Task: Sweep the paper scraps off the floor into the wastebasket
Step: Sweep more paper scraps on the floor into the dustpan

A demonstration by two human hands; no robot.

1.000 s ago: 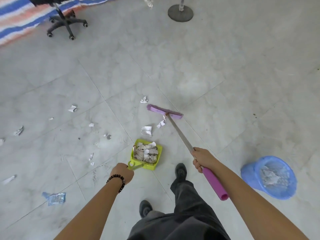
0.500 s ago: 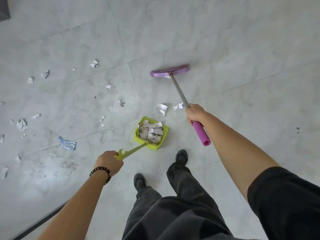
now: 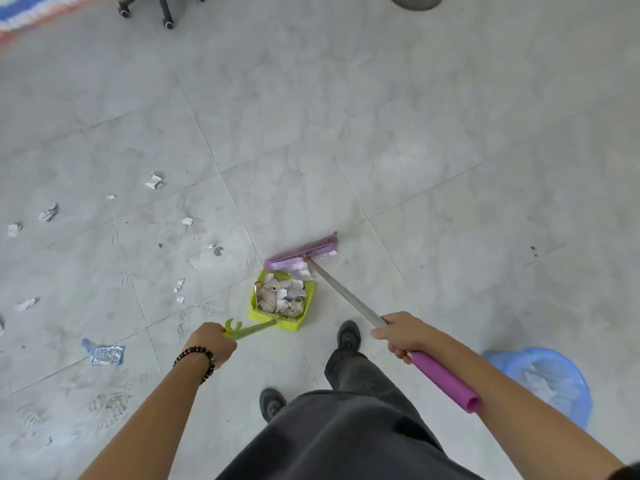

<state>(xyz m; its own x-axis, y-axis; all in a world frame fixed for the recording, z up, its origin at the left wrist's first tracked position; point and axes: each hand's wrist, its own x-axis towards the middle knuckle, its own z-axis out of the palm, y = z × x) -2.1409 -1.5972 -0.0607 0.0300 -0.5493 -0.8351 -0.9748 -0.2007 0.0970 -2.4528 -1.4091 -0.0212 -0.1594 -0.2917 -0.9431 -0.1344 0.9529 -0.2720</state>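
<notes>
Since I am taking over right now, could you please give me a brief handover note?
Left hand grips the dustpan handle; right hand grips the broom shaft.
Broom head sits at the dustpan mouth; the wastebasket stands at the right.
Done: scraps piled in the dustpan.
Left: loose scraps on the floor to the left, then empty the dustpan into the wastebasket.
</notes>
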